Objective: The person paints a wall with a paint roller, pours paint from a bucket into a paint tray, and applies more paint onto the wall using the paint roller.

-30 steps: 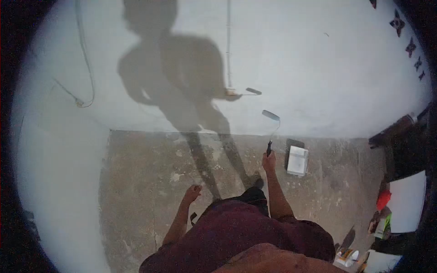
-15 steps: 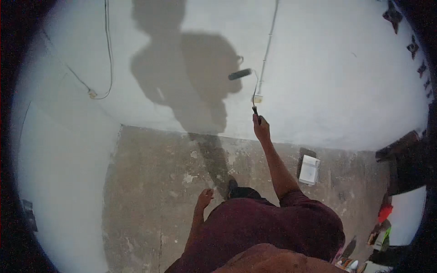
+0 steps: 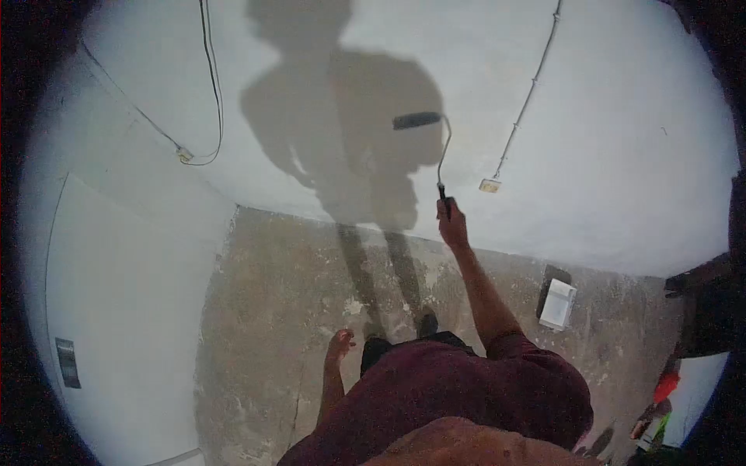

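My right hand (image 3: 451, 222) is wrapped round the black handle of a paint roller, arm stretched forward. The dark roller head (image 3: 416, 120) lies level at the end of a bent wire frame, in front of the white wall (image 3: 606, 171) and within my shadow; whether it touches the wall I cannot tell. Low at my left side, my left hand (image 3: 340, 344) hangs above the floor with its fingers loosely curled and apart, holding nothing.
A white tray (image 3: 557, 304) rests on the worn concrete floor (image 3: 264, 311) near the wall's foot. Cables run down to a socket box (image 3: 184, 154) at left and another (image 3: 490, 186) right of the roller. A red item (image 3: 666, 386) and a white panel (image 3: 695, 396) are at lower right.
The roller has risen from near the wall's foot and its head has swung leftward, growing larger in view. The view has turned left, so the tray and socket boxes appear farther right.
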`<action>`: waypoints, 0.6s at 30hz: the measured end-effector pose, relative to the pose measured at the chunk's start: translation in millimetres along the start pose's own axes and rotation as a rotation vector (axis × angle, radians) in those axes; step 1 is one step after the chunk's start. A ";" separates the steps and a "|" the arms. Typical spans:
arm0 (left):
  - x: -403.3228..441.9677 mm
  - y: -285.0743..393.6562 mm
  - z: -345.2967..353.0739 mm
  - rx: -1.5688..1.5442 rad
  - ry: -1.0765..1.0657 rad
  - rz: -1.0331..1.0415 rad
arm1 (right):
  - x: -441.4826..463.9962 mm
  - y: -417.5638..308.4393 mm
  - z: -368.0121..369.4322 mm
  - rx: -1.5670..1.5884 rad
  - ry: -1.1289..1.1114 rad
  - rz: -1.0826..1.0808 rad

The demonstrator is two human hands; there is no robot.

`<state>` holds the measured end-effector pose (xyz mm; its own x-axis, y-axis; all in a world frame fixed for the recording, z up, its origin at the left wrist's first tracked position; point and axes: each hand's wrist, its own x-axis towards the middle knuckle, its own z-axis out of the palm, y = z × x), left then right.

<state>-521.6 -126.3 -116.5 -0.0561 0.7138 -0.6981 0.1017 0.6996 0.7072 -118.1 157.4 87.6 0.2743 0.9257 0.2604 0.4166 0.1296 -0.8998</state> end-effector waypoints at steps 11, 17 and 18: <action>65.9 115.1 -115.3 0.467 -0.194 0.116 | 16.7 -31.8 64.7 -0.450 0.283 0.156; 167.1 85.6 -269.4 0.187 -0.360 0.376 | 71.2 -120.8 96.7 -0.447 0.544 0.101; 165.9 107.0 -282.7 0.236 -0.219 0.281 | 86.3 -138.9 91.9 -0.448 0.571 0.068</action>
<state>-800.8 75.9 -125.0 0.2161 0.8342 -0.5074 0.3085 0.4347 0.8461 -232.0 252.0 202.8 0.6704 0.5811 0.4614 0.6640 -0.1924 -0.7225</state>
